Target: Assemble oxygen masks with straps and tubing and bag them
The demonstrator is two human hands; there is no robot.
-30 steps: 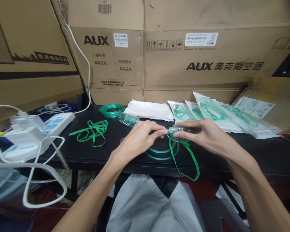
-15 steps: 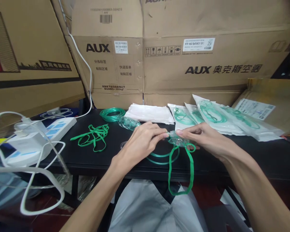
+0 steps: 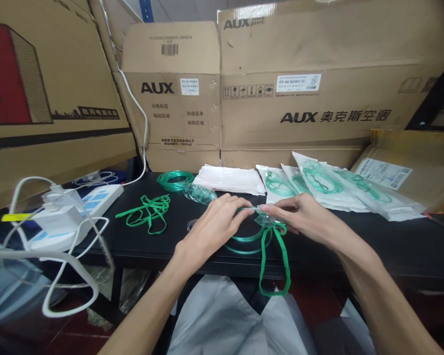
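Observation:
In the head view my right hand [image 3: 301,213] is closed on a clear oxygen mask [image 3: 267,220], gripping it near its connector. A green elastic strap [image 3: 262,276] hangs from the mask in a loop below the table's front edge. My left hand [image 3: 225,214] pinches the end of the green tubing [image 3: 244,238] right beside the connector. Whether the tube end is seated in the connector cannot be made out. The tubing's coil lies on the black table beneath my hands, partly hidden by my left hand.
Left of my hands lie loose green straps [image 3: 148,213], a coil of green tubing [image 3: 174,178] and clear masks [image 3: 200,194]. White pouches [image 3: 229,178] are stacked behind. Packed mask pouches [image 3: 320,177] lie at the right. A power strip [image 3: 99,199] with white cables stands left; cardboard boxes [image 3: 259,118] form the back.
The camera view has tilted up a little and shifted left. Both hands keep their hold on the mask and tubing, still close together; the strap loop hangs slightly narrower.

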